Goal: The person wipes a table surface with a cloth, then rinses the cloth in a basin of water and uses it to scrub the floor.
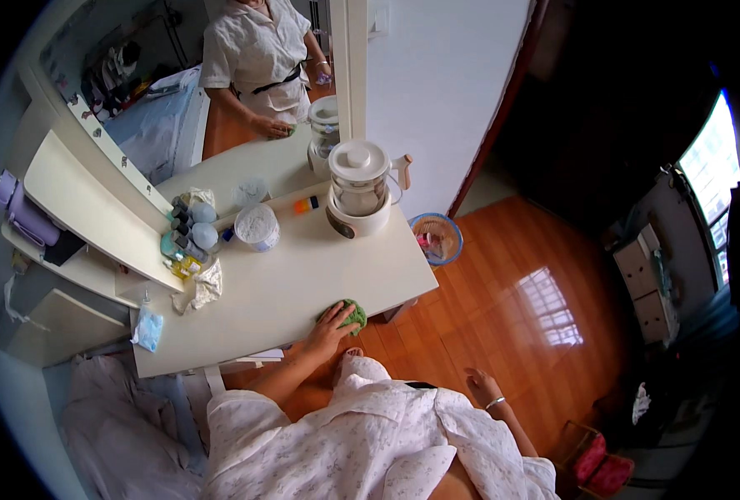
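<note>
At the near edge of the cream, flat-topped bench (295, 275), toward its right end, a crumpled green fabric cloth (356, 316) lay under the left hand (329, 328), fingers curved over and holding it. Judged light, soft and limp (dampness could not be told); unlikely to break, apt to bunch. Best hold seemed the gathered middle, from above. The right hand (482, 386) hung well apart, fingers loosely parted, nothing seen in them.

A loose, whitish short-sleeved garment (337, 442) printed with small greyish floral sprigs spreads around six o'clock, with a dark waist sash (421, 385) between five and six and a slim silvery bangle (495, 402) toward five.
</note>
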The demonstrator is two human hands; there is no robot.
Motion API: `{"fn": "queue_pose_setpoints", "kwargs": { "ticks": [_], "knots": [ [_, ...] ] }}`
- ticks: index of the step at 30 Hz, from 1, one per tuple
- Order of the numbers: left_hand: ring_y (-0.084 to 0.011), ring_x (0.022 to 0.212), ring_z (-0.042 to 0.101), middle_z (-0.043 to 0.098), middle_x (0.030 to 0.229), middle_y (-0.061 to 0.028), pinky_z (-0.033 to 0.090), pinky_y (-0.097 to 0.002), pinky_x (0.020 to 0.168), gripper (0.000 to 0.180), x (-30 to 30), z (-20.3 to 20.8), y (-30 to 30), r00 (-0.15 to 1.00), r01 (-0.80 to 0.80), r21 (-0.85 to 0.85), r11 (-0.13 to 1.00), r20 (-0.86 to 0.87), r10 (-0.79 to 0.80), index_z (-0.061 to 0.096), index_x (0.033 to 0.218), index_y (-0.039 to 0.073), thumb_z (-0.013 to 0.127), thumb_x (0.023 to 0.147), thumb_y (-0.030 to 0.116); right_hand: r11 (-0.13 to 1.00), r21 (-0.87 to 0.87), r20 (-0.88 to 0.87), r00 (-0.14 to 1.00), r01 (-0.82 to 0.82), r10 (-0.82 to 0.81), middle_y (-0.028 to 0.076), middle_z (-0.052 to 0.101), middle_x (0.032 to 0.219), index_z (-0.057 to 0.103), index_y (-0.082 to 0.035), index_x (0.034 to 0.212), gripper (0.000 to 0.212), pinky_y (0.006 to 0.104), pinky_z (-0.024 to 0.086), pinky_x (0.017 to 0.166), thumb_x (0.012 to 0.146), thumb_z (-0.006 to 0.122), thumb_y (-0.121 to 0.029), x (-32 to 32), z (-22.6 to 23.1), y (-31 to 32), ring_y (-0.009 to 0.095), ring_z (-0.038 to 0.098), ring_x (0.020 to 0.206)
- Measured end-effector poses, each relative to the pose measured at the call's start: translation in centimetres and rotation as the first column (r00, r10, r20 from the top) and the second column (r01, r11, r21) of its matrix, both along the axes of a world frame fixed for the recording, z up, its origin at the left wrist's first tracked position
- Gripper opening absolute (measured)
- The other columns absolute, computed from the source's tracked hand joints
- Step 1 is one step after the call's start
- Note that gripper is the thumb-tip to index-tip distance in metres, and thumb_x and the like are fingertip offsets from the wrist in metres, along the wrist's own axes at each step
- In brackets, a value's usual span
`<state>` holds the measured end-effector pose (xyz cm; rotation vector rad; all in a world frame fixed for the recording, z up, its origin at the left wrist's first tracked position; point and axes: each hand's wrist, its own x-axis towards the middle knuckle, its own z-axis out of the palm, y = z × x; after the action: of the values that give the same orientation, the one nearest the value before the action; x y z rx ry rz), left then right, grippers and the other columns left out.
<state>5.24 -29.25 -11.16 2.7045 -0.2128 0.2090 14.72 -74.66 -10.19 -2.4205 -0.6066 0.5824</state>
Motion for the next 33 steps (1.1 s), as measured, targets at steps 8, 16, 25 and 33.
{"fn": "queue_pose_setpoints", "kwargs": {
  "ticks": [8, 16, 25, 33],
  "knots": [
    [-0.0316, 0.135, 0.032, 0.037, 0.146, -0.0051, 0.032, -0.0411, 0.109, 0.041, 8.9, -1.9, -6.5, 0.991, 0.006, -0.114, 0.993, 0.13, 0.009, 0.064, 0.114, 0.015, 0.048, 0.08, -0.003, 1.0, -0.005, -0.011, 1.0, 0.004, -0.004, 0.018, 0.066, 0.1, 0.062, -0.005, 0.108, 0.025, 0.0389, 0.05, 0.081, 0.086, 0.053, -0.013, -0.6, 0.2, -1.6, 0.034, 0.063, 0.094],
    [-0.0317, 0.131, 0.038, 0.042, 0.142, -0.0061, 0.036, -0.0406, 0.106, 0.041, 2.7, -0.7, -3.5, 0.998, -0.043, -0.12, 0.992, 0.041, 0.048, 0.064, 0.115, 0.014, 0.05, 0.08, -0.002, 0.997, 0.073, -0.006, 1.0, 0.008, -0.008, 0.016, 0.067, 0.098, 0.065, -0.008, 0.106, 0.023, 0.0387, 0.051, 0.079, 0.086, 0.055, -0.014, -1.5, -2.5, -4.9, 0.033, 0.064, 0.091],
    [-0.0394, 0.138, 0.021, 0.018, 0.153, -0.0109, 0.022, -0.0514, 0.111, 0.053, -3.1, 2.1, -4.3, 0.937, -0.319, 0.241, 0.917, -0.065, 0.344, 0.044, 0.139, 0.023, 0.058, 0.087, 0.02, 0.99, 0.072, 0.038, 0.992, 0.12, -0.123, 0.017, 0.065, 0.091, 0.063, -0.008, 0.098, 0.017, 0.0406, 0.05, 0.069, 0.083, 0.055, -0.011, -1.8, -5.8, -7.0, 0.036, 0.062, 0.084],
    [-0.0404, 0.137, 0.023, 0.026, 0.15, -0.0137, 0.021, -0.0524, 0.111, 0.053, 8.8, 1.7, -7.5, 0.981, -0.188, 0.224, 0.956, -0.003, 0.193, 0.042, 0.139, 0.024, 0.056, 0.09, 0.035, 0.965, 0.07, -0.082, 0.966, 0.253, -0.247, 0.016, 0.066, 0.097, 0.063, -0.006, 0.105, 0.021, 0.037, 0.051, 0.076, 0.086, 0.055, -0.01, -2.4, -5.1, -8.5, 0.033, 0.064, 0.09]
  ]
}}
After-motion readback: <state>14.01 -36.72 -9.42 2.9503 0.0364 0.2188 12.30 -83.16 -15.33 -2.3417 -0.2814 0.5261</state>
